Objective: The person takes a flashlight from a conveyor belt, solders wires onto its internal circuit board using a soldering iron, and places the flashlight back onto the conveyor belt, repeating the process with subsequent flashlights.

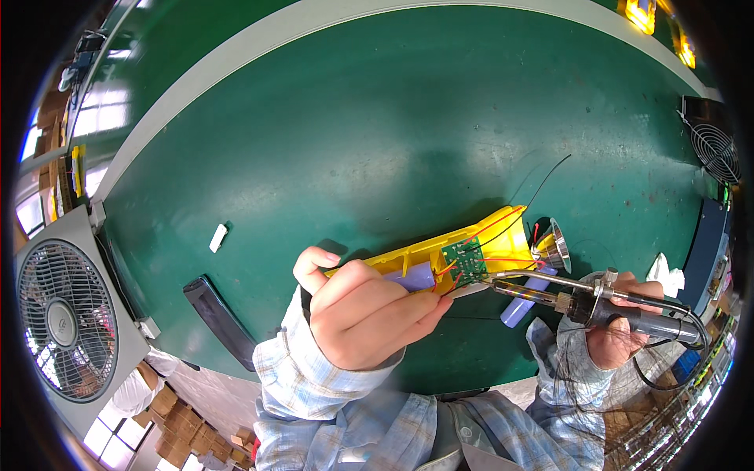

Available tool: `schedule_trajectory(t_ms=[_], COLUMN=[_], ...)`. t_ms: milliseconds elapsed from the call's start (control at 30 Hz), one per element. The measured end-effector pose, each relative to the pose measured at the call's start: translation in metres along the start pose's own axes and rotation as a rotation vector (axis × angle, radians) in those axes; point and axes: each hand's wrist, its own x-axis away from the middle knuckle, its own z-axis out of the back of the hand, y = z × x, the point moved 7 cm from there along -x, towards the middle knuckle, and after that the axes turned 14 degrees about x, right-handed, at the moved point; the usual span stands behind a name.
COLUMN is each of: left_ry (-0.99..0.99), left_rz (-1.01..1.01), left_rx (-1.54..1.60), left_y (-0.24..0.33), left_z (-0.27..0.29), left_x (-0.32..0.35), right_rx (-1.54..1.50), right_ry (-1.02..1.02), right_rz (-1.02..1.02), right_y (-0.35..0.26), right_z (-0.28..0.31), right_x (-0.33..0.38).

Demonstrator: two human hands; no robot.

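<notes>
Nearest me, my left hand (pixel 365 318) is clenched around the yellow plastic housing (pixel 459 251), gripping its near end and pinning it just above the tabletop (pixel 377 133). My right hand (pixel 620 334) is closed on the dark handle of the soldering iron (pixel 597 302), whose metal barrel runs left, tip at the edge of the green circuit board (pixel 465 261).

The board sits inside the open housing, red wires (pixel 503 259) and an orange one running off it. A purple battery cell (pixel 420 276) lies in the shell beside my left fingers; a second purple cell (pixel 522 308) lies under the iron's barrel, outside the shell. A shiny cone reflector (pixel 554 245) sits at the housing's far end, tethered by wires.

Progress, my read: mid-soldering. Some wires look attached to the board; whether any joint is finished is too small to tell. The housing is open, the reflector is loose, one cell is out, so closing up is all left.

Farther out: a black strip part (pixel 220 318) and a small white piece (pixel 217 238) on the green tabletop to the left, a grey box fan (pixel 67 310) at the left edge, a black fan (pixel 715 145) far right.
</notes>
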Motion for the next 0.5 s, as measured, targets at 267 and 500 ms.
schedule_trajectory(t_ms=[267, 500], left_ry=[-0.018, -0.038], left_rz=[-0.011, -0.001], left_rx=[-0.016, 0.025], left_y=[0.000, 0.000], left_z=[-0.001, -0.003], left_x=[0.001, 0.000], right_rx=[0.024, 0.188], right_ry=[-0.041, -0.077], right_rz=[-0.001, 0.036], right_y=[0.004, -0.010], right_z=[0.001, 0.000], right_x=[0.000, 0.007])
